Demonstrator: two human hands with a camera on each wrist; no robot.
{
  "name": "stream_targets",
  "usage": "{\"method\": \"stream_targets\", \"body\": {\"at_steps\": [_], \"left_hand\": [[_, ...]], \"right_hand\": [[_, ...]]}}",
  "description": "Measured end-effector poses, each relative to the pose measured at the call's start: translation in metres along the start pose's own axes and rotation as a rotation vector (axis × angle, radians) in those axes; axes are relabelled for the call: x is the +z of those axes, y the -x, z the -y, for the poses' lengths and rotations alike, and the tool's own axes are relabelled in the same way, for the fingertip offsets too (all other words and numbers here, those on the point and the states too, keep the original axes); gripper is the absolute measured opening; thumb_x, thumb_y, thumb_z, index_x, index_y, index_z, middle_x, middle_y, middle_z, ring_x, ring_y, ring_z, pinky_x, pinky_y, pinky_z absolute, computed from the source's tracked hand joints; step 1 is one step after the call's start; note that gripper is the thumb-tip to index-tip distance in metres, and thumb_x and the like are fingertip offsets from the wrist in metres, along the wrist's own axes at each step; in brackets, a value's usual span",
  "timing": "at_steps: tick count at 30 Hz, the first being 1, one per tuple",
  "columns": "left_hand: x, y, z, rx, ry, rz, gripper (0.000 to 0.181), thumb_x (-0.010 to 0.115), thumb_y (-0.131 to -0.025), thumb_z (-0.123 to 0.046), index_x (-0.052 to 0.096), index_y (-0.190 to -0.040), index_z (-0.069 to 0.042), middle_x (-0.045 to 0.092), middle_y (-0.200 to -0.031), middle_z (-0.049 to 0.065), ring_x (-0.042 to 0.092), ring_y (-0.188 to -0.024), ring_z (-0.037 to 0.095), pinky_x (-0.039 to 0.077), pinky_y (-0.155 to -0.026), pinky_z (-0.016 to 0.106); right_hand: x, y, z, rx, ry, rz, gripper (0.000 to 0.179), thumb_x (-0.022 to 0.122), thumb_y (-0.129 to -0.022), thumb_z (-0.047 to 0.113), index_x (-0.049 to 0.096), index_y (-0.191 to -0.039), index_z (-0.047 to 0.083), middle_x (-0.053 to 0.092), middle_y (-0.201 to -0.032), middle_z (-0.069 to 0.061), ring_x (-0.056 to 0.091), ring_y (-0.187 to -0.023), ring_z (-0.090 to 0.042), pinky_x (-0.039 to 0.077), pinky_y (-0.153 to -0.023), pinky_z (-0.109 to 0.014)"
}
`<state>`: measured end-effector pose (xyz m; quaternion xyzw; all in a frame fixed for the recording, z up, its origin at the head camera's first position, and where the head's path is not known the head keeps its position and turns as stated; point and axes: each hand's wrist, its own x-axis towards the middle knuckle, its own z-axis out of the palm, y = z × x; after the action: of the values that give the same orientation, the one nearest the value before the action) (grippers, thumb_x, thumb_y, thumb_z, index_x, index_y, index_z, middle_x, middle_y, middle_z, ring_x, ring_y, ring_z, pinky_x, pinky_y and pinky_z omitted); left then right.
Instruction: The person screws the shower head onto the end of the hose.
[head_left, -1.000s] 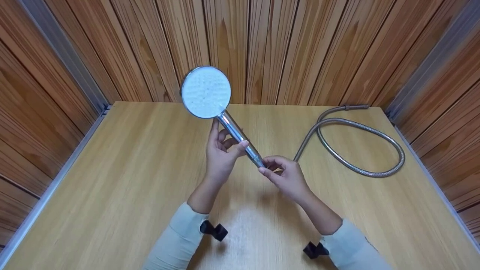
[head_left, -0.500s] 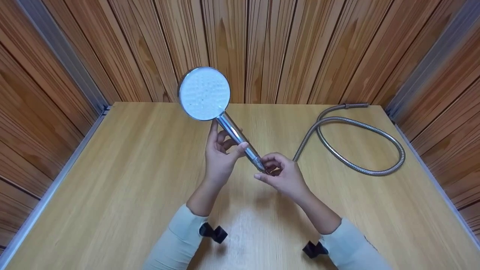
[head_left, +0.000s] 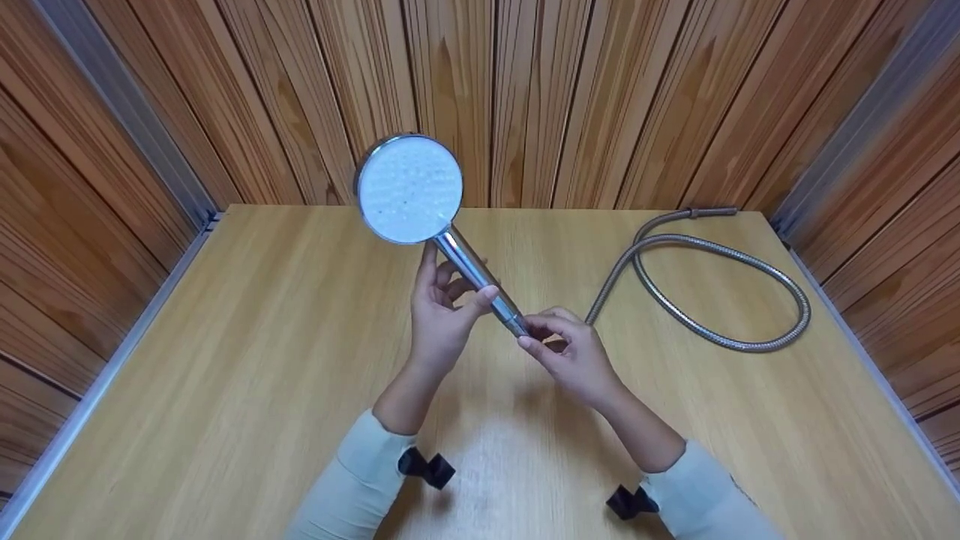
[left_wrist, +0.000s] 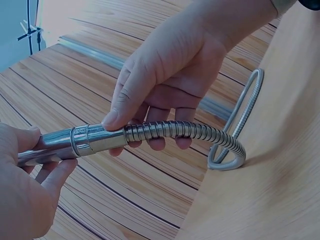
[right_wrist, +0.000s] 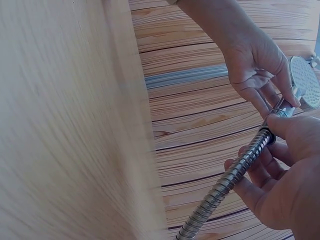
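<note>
A chrome handheld shower head (head_left: 411,190) with a round pale spray face is held up above the table, face toward the head camera, handle slanting down to the right. My left hand (head_left: 441,319) grips the handle between thumb and fingers. At the handle's lower end my right hand (head_left: 574,352) pinches the smooth metal connector (left_wrist: 107,138) of a flexible metal shower hose (right_wrist: 220,192). In the left wrist view this connector sits against the end of the handle. The hose curves away under the right hand's fingers; the threads are hidden.
The rest of the hose (head_left: 750,346) lies looped on the right side of the wooden table (head_left: 262,375), its free end (head_left: 712,212) near the back edge. Wood-plank walls (head_left: 525,97) stand behind and at both sides.
My right thumb lifted off the connector half a second ago and now presses on it again. The left hand and shower head have hardly moved.
</note>
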<state>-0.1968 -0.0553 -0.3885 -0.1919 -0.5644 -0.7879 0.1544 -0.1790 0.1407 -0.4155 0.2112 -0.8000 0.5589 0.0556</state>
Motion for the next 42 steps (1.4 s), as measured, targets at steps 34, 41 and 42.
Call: {"method": "stream_targets", "body": {"at_steps": [34,41,42], "left_hand": [[0.0013,0.0009,0.0005,0.035,0.024,0.02,0.091,0.071,-0.086,0.003,0.016,-0.156,-0.015,0.056,-0.129,0.017,0.061,-0.108,0.036,0.057,-0.081,0.05],[0.0009,0.0005,-0.0002,0.045,0.032,0.025,0.09,0.071,-0.085,0.006,0.019,-0.155,-0.013,0.057,-0.125,0.018,0.062,-0.105,0.037,0.057,-0.079,0.051],[0.0008,0.0006,-0.0004,0.041,0.034,0.023,0.09,0.071,-0.085,0.006,0.018,-0.156,-0.013,0.057,-0.126,0.018,0.062,-0.105,0.037,0.057,-0.079,0.05]], "right_hand": [[-0.0012,-0.0004,0.0026,0.069,-0.067,0.012,0.022,0.072,-0.089,0.016,0.07,-0.11,0.011,0.063,-0.099,-0.005,0.06,-0.09,-0.023,0.057,-0.073,-0.03],[-0.0015,-0.001,-0.0006,0.021,-0.094,0.036,0.025,0.067,-0.093,0.013,0.07,-0.115,0.003,0.06,-0.097,-0.009,0.058,-0.086,-0.023,0.058,-0.069,-0.029],[-0.0017,-0.0008,-0.0008,0.022,-0.095,0.038,0.026,0.066,-0.093,0.014,0.069,-0.117,0.003,0.06,-0.098,-0.009,0.058,-0.086,-0.023,0.058,-0.069,-0.029]]}}
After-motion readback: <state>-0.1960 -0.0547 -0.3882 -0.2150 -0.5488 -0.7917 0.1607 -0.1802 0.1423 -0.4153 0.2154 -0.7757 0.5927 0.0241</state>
